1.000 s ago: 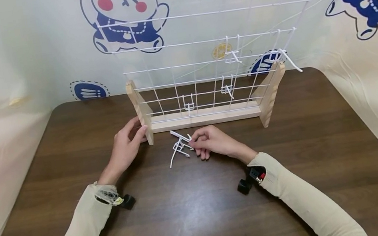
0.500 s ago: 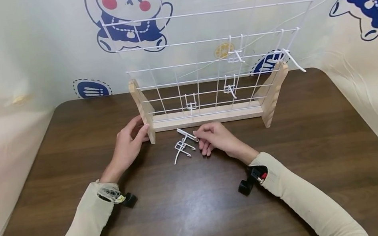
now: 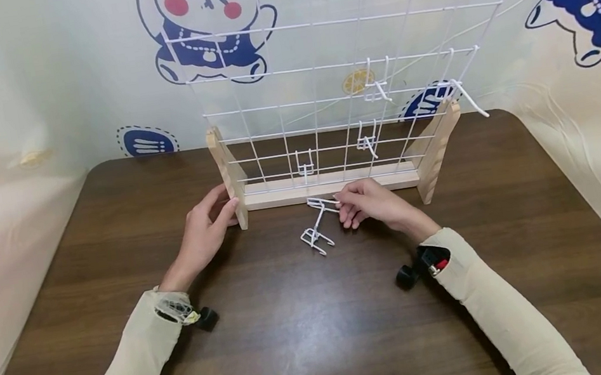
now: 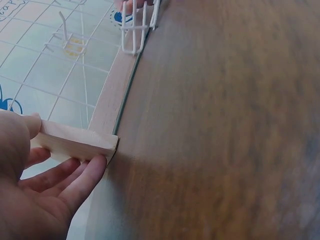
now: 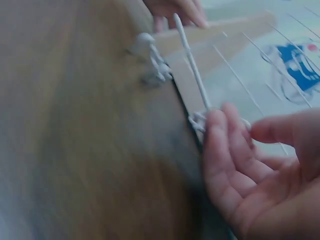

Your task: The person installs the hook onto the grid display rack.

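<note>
My left hand (image 3: pixel 206 234) grips the wooden side support (image 3: pixel 230 181) of a white wire grid rack (image 3: pixel 321 128), thumb on one face and fingers on the other in the left wrist view. Just in front of the rack's base bar, my right hand (image 3: pixel 369 203) pinches a white wire hook (image 3: pixel 321 202) by its frame; its prong (image 5: pixel 190 57) points away from the fingers in the right wrist view. A second wire hook (image 3: pixel 320 242) is close below the held one; whether the two touch I cannot tell.
Several white hooks hang on the grid, among them a lower left hook (image 3: pixel 305 166), a middle hook (image 3: pixel 366 142) and an upper right hook (image 3: pixel 463 94). The base bar (image 3: pixel 279 197) joins both wooden supports on the brown table (image 3: pixel 299 341). A patterned cloth (image 3: pixel 61 86) stands behind.
My right hand has moved to the right with its hook, which has turned. The second hook is also further right than before. My left hand keeps its grip on the support.
</note>
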Motion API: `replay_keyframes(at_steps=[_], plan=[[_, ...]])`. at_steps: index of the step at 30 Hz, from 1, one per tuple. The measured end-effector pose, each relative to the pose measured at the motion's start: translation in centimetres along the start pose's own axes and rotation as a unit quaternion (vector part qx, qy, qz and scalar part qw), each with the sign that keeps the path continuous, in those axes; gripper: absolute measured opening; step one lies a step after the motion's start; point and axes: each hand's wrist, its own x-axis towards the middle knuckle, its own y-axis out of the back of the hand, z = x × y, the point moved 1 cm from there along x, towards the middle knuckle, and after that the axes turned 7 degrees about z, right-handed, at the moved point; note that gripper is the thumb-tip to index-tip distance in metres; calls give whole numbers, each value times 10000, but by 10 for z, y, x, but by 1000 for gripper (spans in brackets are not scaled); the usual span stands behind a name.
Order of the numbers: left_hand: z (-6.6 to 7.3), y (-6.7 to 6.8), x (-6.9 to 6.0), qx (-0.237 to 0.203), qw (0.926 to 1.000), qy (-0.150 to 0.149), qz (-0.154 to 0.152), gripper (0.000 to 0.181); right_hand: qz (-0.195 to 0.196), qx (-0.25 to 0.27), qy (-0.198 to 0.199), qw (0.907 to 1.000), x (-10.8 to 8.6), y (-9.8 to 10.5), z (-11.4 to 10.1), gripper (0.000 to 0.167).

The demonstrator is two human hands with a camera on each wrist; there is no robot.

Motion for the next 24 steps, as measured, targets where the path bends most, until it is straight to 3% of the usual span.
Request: replay_keyframes(at_steps=[3,12,17,21,24], plan=[[-11,0,1,-40,10000,-25,32,46,-198,-93,-2,9998,-4,15,-3,30],[-10,-1,1,31,9999,-92,48,46,-485,-693,190,9962,-16,57,-11,30],[-10,-1,1,26,10000,-50,28,46,-700,-708,284,9946,-22,79,-14,32],[-10,-1,0,12,10000,-67,55,46,-1127,-1006,338,9879,-32,93,-22,32],[-9,-2,1,-3,10000,-81,57,46,-1234,-1594,267,9791,-43,103,-30,31]])
